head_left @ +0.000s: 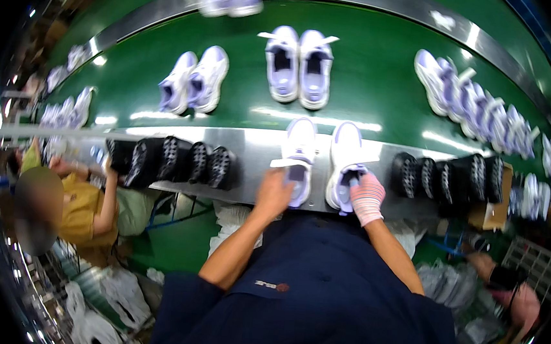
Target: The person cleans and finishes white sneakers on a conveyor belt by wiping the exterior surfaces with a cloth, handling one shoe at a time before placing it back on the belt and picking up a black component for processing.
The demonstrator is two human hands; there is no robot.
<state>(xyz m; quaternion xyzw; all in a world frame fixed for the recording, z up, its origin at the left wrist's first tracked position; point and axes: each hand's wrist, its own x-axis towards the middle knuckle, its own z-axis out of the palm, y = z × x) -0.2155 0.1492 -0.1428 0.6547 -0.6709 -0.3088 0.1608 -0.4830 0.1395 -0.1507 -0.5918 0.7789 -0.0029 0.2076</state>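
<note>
A white and lavender sneaker (pixel 300 141) lies toe away from me on the steel ledge, left of my middle. My left hand (pixel 274 194) is bare and closed on the side of its collar, near the heel. Beside it, a matching sneaker (pixel 346 142) points the same way. My right hand (pixel 369 196), in a pink and grey striped glove, grips this one at the opening, its fingertips partly hidden inside the shoe. Both shoes have their white straps or tongues sticking out sideways.
Black shoe-shaped pieces (pixel 179 161) line the steel ledge (pixel 255 183) at left, and more black pieces (pixel 450 178) stand at right. Sneaker pairs (pixel 298 67) ride on the green belt (pixel 368 69). A person in a yellow shirt (pixel 85 205) is at left; another person is at right.
</note>
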